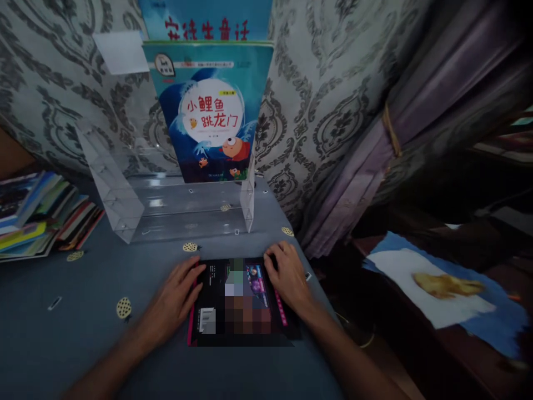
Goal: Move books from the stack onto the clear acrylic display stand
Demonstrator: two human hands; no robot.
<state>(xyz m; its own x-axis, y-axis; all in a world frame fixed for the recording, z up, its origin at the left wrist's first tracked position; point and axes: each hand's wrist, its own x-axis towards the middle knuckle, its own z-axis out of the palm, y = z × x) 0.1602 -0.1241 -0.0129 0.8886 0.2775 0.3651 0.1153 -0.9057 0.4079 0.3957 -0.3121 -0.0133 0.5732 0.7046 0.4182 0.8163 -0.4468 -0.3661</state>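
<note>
A dark book (216, 294) with pink edges lies on the table in front of me, a barcode at its lower left. Part of its cover is blurred out by blocks. My left hand (179, 289) grips its left side, with the fingers over the upper left edge. At the upper right corner my right hand (287, 272) is closed on the book with bent fingers. Behind it, a clear acrylic stand (189, 214) bears a blue picture book (212, 122) with a red fish on the cover. Another blue book (204, 16) rises behind that one.
A pile of books (37, 216) lies at the left of the grey-blue tablecloth (95, 333). The table's right edge runs close beside my right forearm. Beyond it are a tied purple curtain (358, 172) and a blue and white cloth (433, 305) with a brownish thing on it.
</note>
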